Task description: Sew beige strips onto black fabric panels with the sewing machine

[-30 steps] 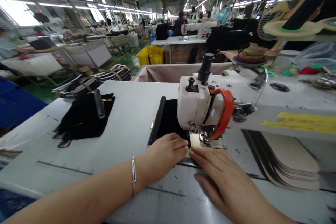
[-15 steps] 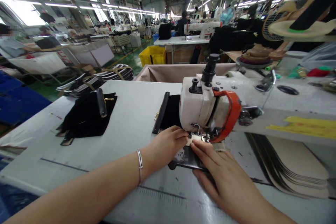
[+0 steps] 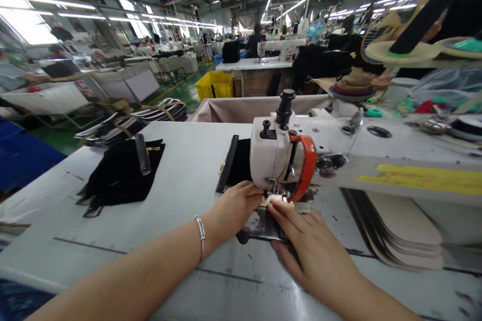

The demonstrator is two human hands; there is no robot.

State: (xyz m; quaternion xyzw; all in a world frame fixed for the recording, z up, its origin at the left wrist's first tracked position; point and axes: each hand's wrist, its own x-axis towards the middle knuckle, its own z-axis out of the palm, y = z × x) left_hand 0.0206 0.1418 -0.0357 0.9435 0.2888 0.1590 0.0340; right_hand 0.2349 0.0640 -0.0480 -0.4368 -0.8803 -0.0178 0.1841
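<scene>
At the white sewing machine, a small beige piece of material lies under the presser foot. My left hand, with a silver bangle on its wrist, has its fingers bent together on the left edge of this piece, close to the needle area. My right hand lies with fingers stretched on its near right edge, thumb apart against the side of the metal machine bed. Behind the left fingers, a black fabric piece with a dark end strip and gold zipper pull reaches out from behind the machine head; its join to the beige piece is hidden.
A pile of black fabric pieces with a zipper pull lies on the left of the white table. Stacked beige panels sit under the machine arm. Strapped bundles and a yellow crate stand beyond. Other people work farther back.
The camera view has shifted slightly, so the machine appears further left. Both hands keep nearly the same place at the presser foot, with the beige piece still under it.
</scene>
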